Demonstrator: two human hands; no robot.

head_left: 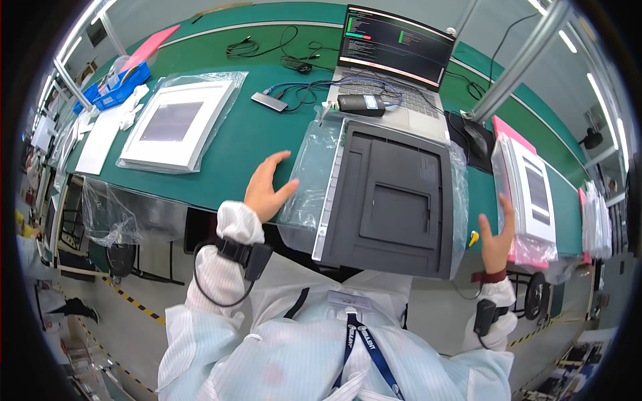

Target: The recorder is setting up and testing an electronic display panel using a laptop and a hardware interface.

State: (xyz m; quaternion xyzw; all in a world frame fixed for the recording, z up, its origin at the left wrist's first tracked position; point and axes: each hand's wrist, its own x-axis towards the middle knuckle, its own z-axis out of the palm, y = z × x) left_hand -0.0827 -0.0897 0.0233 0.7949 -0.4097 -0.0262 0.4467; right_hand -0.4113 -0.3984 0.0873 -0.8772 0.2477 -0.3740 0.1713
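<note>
in the head view we look down on a green worktop (261, 144), matte and smooth, its front edge bending across the frame. below it runs a grey floor (134, 321) with yellow-and-black striped tape, and angled metal frame posts (528, 57) rise at 1 o'clock.

at centre lies the dark grey panel (394, 200), a flat rectangular moulded plate with stepped recesses and a pale strip along its left edge, half out of a crinkly clear plastic bag (314, 174); its near edge overhangs the worktop.

our left hand (267, 187), at 9 o'clock of the panel, is spread wide, fingers just beside or touching the bag, holding nothing. our right hand (496, 237), at 3 o'clock, is open and upright, empty, apart from the panel.

at 12 o'clock sits an open laptop (394, 50) with tangled cables. at 10 o'clock lies a white framed panel (177, 123) in glossy film; a similar bagged one (535, 194) rests on pink sheets at 3 o'clock.
</note>
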